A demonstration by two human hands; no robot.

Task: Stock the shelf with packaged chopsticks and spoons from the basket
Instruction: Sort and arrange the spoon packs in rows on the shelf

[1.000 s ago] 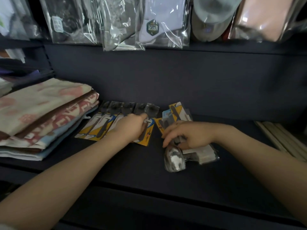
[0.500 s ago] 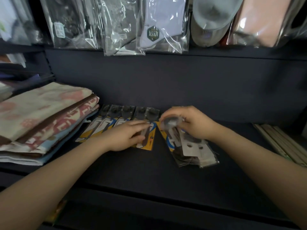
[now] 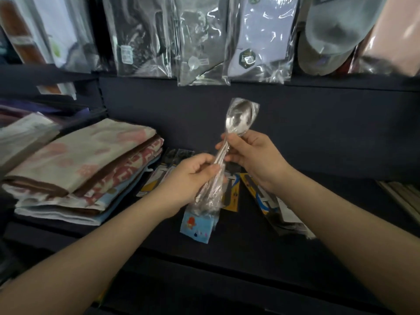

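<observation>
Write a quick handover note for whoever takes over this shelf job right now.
Left hand: grips the handle end of the bagged spoon.
Right hand: pinches the same pack just under the bowl; it is held in the air above the shelf.
Done: a row of yellow-carded packs lies flat; more packs lie to its right.
Left: set this spoon down. Basket not in view.

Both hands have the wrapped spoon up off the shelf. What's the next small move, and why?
Probably lower the wrapped spoon flat onto the bare shelf in front of the yellow-carded packs. The left hand and right hand both grip its handle in mid-air, bowl upward, so it is not yet stocked.
</observation>
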